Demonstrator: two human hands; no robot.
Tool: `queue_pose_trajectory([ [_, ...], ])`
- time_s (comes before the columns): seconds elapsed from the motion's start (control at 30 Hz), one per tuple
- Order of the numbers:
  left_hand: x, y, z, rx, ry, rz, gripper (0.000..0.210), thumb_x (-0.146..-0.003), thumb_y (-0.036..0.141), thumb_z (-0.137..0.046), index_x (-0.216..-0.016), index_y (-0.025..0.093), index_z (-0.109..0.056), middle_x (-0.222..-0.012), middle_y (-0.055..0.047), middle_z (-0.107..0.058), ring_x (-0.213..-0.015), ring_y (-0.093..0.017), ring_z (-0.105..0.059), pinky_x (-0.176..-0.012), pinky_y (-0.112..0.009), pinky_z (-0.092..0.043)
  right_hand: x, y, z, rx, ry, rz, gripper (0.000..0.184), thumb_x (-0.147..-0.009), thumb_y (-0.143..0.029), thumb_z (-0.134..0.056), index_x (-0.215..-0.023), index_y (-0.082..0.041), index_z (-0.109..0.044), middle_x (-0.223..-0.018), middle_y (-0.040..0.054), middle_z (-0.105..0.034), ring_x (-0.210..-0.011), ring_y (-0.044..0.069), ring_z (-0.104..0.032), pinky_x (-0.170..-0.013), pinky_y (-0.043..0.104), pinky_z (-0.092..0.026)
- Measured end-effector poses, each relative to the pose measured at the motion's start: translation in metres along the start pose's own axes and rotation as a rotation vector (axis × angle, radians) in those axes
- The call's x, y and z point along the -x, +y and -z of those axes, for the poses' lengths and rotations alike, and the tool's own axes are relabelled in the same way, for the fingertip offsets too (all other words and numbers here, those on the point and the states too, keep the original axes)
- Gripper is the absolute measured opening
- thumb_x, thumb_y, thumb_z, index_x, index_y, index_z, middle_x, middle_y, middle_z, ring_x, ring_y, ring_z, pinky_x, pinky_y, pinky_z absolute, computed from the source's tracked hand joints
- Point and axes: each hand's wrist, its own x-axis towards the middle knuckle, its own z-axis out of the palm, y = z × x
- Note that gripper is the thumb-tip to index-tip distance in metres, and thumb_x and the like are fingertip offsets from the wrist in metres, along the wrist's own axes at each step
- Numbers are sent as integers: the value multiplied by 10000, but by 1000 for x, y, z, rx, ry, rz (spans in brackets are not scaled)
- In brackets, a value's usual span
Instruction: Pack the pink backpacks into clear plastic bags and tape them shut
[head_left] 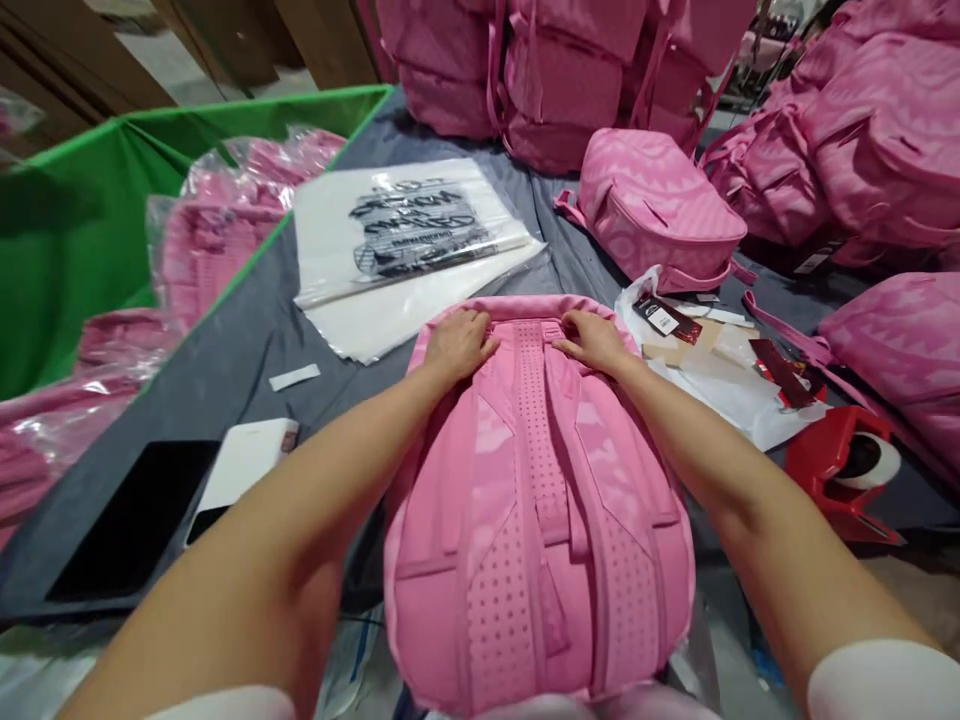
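A pink backpack [530,480] lies in front of me with its strap side up, its wide end close to my body. At its far end, my left hand [459,345] grips the left corner, thumb on top and the other fingers partly hidden. My right hand [592,340] holds the opposite corner in the same way. Two padded straps with dotted mesh run down the bag. Just beyond it rests a stack of clear plastic bags [420,230] with black print. Hang tags [667,318] and white wrapping lie to the right of my right hand.
A green-lined bin [82,240] at left holds plastic-wrapped pink bags [217,250]. A black tablet [139,515] and a white power bank [247,460] lie at left. At right are a red tape dispenser [825,460] and several pink backpacks [660,205].
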Motion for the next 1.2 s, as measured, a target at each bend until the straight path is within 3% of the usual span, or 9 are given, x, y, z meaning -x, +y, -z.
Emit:
queue_pose_trajectory([
  [0.1,-14,13,14,9,-88,74,528,-1012,358,-568,-1426,40,-486,-1420,-212,-562,-1326,-350,-536,-1147,-528,-418,-25,-4,-2,140,1,-81,378,-1001,-480,-594,-1139,-130,-626,-1159,167,-693,-1058,295,-622,-889,384,-455],
  [0.23,7,49,22,78,-213,119,873,-982,686,-443,-1659,255,-100,-1717,-215,-149,-1552,-436,-252,-1193,-631,-329,-36,-18,-1,284,-11,-191,556,-1022,-603,-483,-1243,-102,-583,-1212,231,-670,-1122,345,-618,-908,428,-465],
  [0.4,24,80,-1,-59,-359,50,863,-927,791,-398,-1641,339,-222,-1733,-154,-126,-1583,-465,-24,-1189,-779,-71,-41,-30,6,294,-1,-249,599,-1012,-598,-504,-1310,-83,-572,-1237,239,-669,-1162,360,-619,-928,440,-482],
  [0.57,23,76,-19,-62,-218,62,721,-981,693,-402,-1617,369,-295,-1737,-116,-130,-1596,-421,-54,-1223,-725,-100,-41,-13,36,274,-85,-143,299,-1001,-270,-562,-1251,-141,-663,-1249,159,-686,-1149,279,-645,-935,344,-493],
  [0.73,33,68,-41,-75,-19,32,676,-980,649,-463,-1577,336,-413,-1707,-142,-255,-1587,-419,-154,-1235,-704,-121,-59,26,65,350,-144,-164,611,-843,-198,-750,-1422,-187,-556,-1387,137,-626,-1223,274,-622,-893,293,-500],
  [0.87,35,64,-51,-91,111,-41,614,-995,548,-486,-1545,275,-479,-1683,-137,-324,-1581,-406,-185,-1248,-681,-128,-95,45,57,362,-318,-151,608,-645,-199,-907,-1212,-170,-691,-1159,90,-743,-1053,262,-697,-794,254,-499],
  [0.97,22,63,-53,-83,94,-60,604,-980,555,-506,-1538,326,-484,-1712,-102,-258,-1590,-416,-134,-1244,-697,-106,-118,47,49,408,-397,-153,548,-571,-231,-949,-1075,-170,-742,-1035,76,-768,-958,262,-726,-739,252,-508],
  [1.1,3,63,-50,-72,-6,-10,639,-962,615,-506,-1551,375,-452,-1709,-91,-269,-1584,-429,-150,-1244,-698,-92,-116,34,53,478,-354,-105,565,-595,-200,-928,-1117,-144,-722,-1103,136,-753,-1031,301,-717,-808,286,-534],
  [1.2,-1,64,-49,-66,-20,28,637,-970,613,-491,-1559,376,-437,-1713,-74,-262,-1585,-432,-137,-1250,-684,-91,-83,11,58,490,-264,-59,553,-745,-201,-832,-1251,-74,-648,-1285,245,-664,-1166,353,-656,-945,378,-520],
])
